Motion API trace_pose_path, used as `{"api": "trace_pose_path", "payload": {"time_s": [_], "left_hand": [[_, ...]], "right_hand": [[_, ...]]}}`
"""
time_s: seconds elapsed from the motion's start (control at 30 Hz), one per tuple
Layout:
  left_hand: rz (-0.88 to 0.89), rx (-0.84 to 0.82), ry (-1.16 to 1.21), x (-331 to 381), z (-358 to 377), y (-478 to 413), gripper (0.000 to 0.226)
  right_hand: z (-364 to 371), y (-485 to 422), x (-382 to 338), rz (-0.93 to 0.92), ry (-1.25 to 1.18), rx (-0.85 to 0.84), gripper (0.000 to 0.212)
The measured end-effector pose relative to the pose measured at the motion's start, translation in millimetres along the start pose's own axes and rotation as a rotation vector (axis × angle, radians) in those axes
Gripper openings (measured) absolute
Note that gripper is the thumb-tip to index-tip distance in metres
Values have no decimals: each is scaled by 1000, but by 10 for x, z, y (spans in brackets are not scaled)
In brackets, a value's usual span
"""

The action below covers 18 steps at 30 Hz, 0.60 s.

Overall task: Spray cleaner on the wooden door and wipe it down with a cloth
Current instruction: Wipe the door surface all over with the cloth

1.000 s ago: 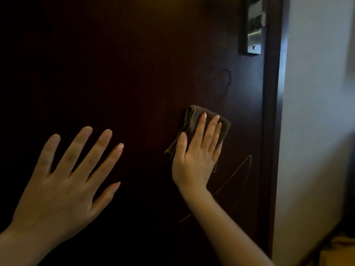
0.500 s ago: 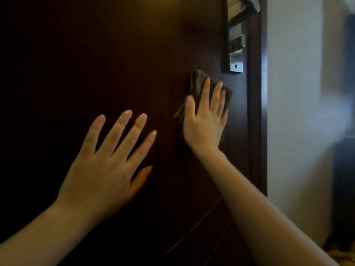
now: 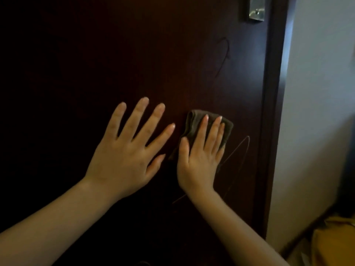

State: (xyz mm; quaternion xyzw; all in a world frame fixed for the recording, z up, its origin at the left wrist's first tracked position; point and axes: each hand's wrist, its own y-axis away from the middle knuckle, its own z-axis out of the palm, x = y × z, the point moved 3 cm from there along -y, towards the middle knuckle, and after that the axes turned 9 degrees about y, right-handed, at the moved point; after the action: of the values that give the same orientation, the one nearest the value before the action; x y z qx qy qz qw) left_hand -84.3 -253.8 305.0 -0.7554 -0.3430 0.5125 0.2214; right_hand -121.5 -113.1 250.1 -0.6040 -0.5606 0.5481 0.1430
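Observation:
The dark brown wooden door (image 3: 134, 54) fills most of the view. My right hand (image 3: 199, 160) lies flat on a folded brown cloth (image 3: 194, 121) and presses it against the door, right of centre. My left hand (image 3: 126, 154) rests flat on the bare door just left of the cloth, fingers spread, holding nothing. Thin curved scratch marks (image 3: 238, 150) run on the door beside and below the cloth. No spray bottle is in view.
The metal lock plate (image 3: 256, 10) sits at the top right of the door. The door's edge (image 3: 272, 112) runs down the right side, with a pale wall (image 3: 317, 93) beyond it. A yellow object (image 3: 334, 244) lies on the floor at the bottom right.
My right hand has slid the cloth down the door, away from the lock plate. My left hand has stayed flat on the door and now lies close beside the cloth.

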Motion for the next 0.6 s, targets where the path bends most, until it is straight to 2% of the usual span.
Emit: {"api": "trace_pose_path", "payload": {"time_s": [0.13, 0.23, 0.37, 0.47, 0.53, 0.6], "left_hand": [[-8, 13, 26, 74, 74, 74, 59], [-22, 37, 41, 108, 97, 105, 58], [-26, 41, 66, 108, 90, 112, 59], [-19, 24, 68, 115, 92, 108, 61], [-9, 13, 49, 114, 104, 115, 62], [-7, 11, 46, 116, 114, 122, 62]], "right_hand": [[-170, -430, 281, 135, -22, 67, 66], [-160, -406, 599, 211, -35, 70, 68], [-55, -99, 936, 461, -107, 56, 64], [-18, -49, 895, 605, -164, 44, 56], [-20, -130, 727, 637, -180, 21, 57], [-40, -242, 514, 566, -179, 17, 58]]}}
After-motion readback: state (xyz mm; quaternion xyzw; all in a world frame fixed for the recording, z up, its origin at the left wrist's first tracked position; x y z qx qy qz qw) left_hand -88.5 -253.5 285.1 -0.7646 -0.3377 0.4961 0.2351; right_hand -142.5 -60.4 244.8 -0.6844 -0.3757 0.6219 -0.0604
